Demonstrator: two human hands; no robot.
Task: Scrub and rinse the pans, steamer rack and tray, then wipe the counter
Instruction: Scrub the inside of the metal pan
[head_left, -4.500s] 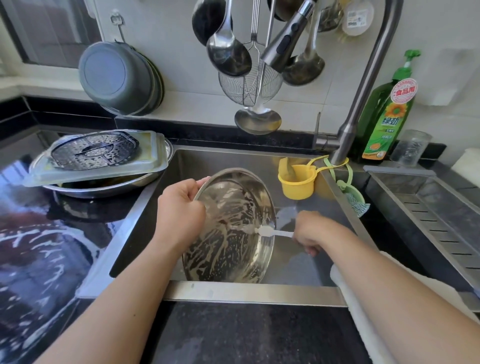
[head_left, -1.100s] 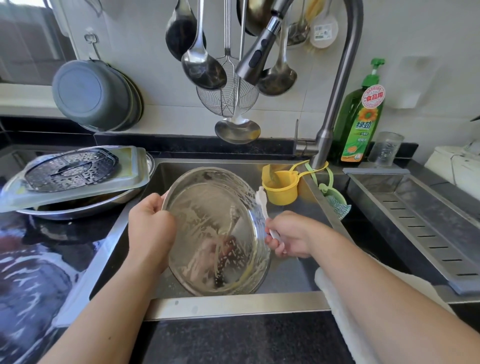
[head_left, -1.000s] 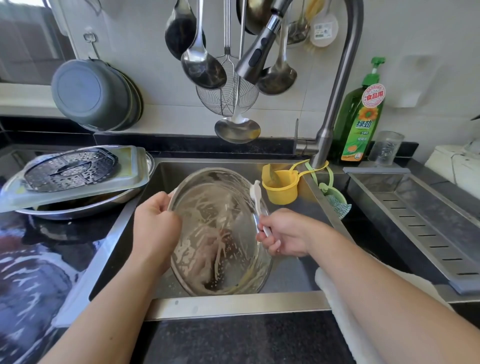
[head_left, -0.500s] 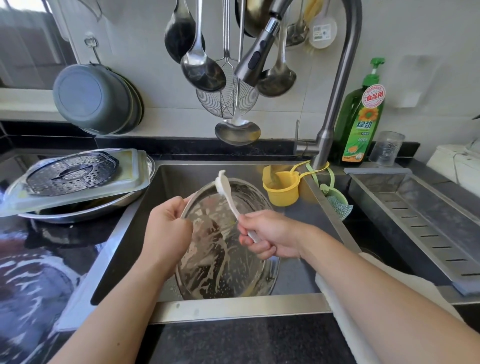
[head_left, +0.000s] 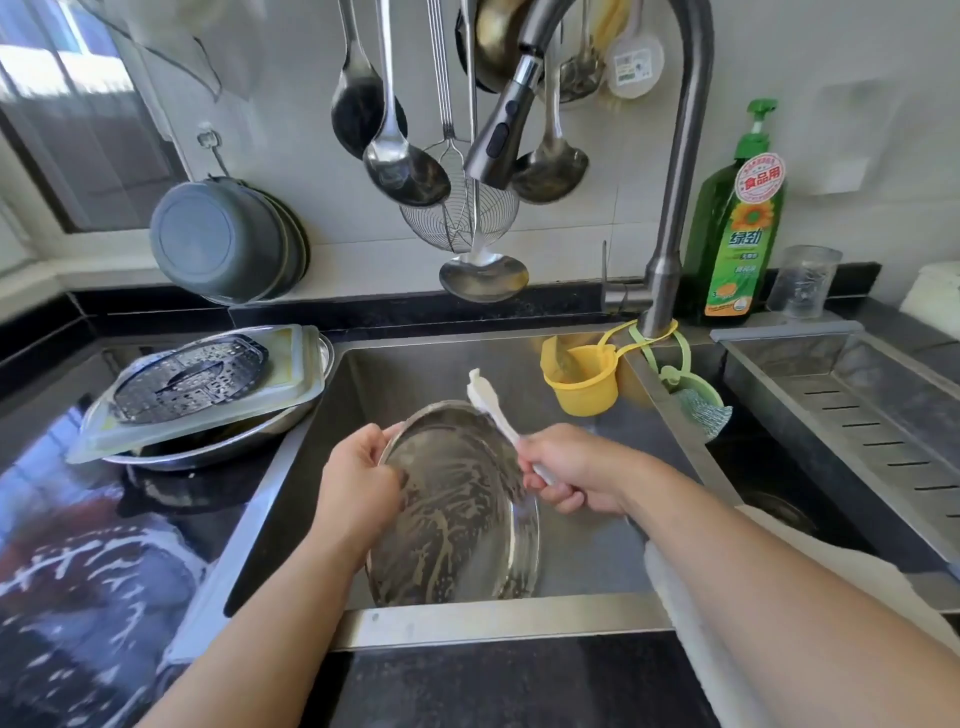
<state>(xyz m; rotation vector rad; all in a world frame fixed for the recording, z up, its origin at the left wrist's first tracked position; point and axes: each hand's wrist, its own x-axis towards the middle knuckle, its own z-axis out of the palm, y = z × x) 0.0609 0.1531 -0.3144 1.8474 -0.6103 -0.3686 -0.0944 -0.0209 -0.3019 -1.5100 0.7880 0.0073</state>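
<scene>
Two hands work over the sink (head_left: 597, 566): left hand (head_left: 358, 486) grips the soapy pan (head_left: 457, 519), right hand (head_left: 571, 473) grasps a white brush (head_left: 488, 397); wet black counter (head_left: 93, 571) at nine o'clock.

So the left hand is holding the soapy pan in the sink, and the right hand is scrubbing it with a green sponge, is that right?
Not quite. In the head view the right hand grips a white brush, not a green sponge. The left hand does hold the soapy pan in the sink.

- One soapy steel pan (head_left: 457, 519) in the sink
- One white brush (head_left: 488, 400)
- One steamer rack (head_left: 189, 376)
- One plastic tray (head_left: 208, 415)
- One steel basin (head_left: 218, 447) under the tray
- One green detergent bottle (head_left: 737, 234)
- One yellow cup (head_left: 582, 382)
- One clear glass (head_left: 802, 280)
- One wire skimmer (head_left: 460, 218)
- Two hands: left hand (head_left: 358, 483), right hand (head_left: 571, 473)
</scene>
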